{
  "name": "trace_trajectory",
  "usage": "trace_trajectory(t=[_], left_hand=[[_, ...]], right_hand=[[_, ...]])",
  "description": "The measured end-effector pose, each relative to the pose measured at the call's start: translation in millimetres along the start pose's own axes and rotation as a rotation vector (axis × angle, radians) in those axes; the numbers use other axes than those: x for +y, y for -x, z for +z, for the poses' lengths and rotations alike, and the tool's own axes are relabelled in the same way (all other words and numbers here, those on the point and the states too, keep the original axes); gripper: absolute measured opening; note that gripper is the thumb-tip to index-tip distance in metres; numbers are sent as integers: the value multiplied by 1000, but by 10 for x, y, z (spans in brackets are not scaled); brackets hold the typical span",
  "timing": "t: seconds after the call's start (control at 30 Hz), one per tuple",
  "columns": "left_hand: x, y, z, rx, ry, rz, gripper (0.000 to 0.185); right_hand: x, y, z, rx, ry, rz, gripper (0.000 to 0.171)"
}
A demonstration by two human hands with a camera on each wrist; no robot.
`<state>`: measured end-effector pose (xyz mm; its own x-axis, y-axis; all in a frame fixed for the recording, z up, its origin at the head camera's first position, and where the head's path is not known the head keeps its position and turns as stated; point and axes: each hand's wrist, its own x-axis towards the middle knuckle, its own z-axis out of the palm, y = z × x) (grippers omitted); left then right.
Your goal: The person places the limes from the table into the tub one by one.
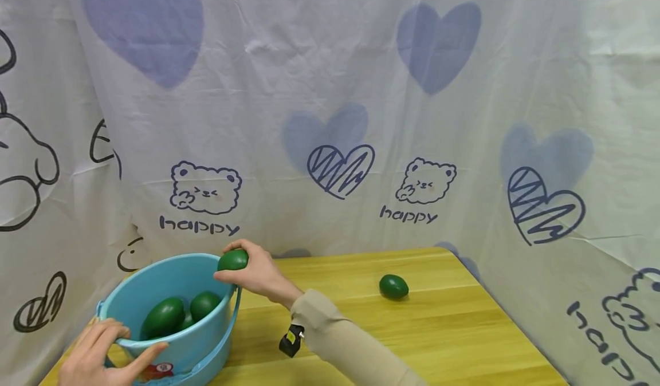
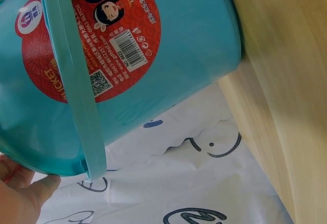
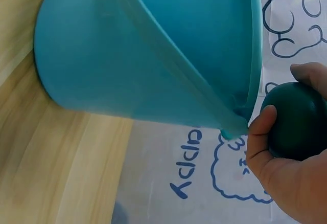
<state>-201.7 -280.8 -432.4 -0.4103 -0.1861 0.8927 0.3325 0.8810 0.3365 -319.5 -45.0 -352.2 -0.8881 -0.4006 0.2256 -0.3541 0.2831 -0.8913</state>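
Note:
A light blue bucket (image 1: 170, 277) stands at the near left corner of the wooden table (image 1: 443, 329), with several dark green avocados (image 1: 164, 316) inside. My right hand (image 1: 258, 274) grips another green avocado (image 1: 233, 260) just above the bucket's far right rim. In the right wrist view the avocado (image 3: 296, 121) sits between thumb and fingers beside the bucket wall (image 3: 153, 55). My left hand (image 1: 105, 357) holds the bucket's near rim, fingers curled over it. The left wrist view shows the bucket's red label (image 2: 97, 35) and a thumb (image 2: 20, 198) at its edge. One more avocado (image 1: 394, 287) lies alone on the table.
A white cloth printed with blue hearts and bears (image 1: 330, 117) hangs behind and on both sides of the table. The bucket's handle (image 1: 227, 340) hangs down along its right side. A small black device (image 1: 291, 340) is strapped under my right sleeve.

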Motion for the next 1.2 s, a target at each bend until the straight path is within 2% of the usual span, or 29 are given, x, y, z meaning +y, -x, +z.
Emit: trace_trajectory(t=[0.17,0.3,0.5,0.63,0.8,0.97,1.2], left_hand=[[-11,-11,-1,-13,-13,3,59],[-14,-17,-5,-18,-29,-2,59],[-12,-16,0,-12,-18,17,60],[-3,-11,1,-11,-19,-3,60],[-10,-6,2,-1,-11,5,61],[-3,-2,-1,-29,-46,-13,59],[11,-10,-16,-36,-65,-16,59]], right_hand=[[-49,-37,38,-31,8,-26,46],[-66,-81,59,-21,36,-33,51],[-79,-105,82,-11,82,-16,51],[-74,-134,117,-21,101,-38,50],[-83,-158,166,-7,87,-15,52],[-85,-169,189,14,79,5,55],[-62,-167,189,-8,55,-1,52]])
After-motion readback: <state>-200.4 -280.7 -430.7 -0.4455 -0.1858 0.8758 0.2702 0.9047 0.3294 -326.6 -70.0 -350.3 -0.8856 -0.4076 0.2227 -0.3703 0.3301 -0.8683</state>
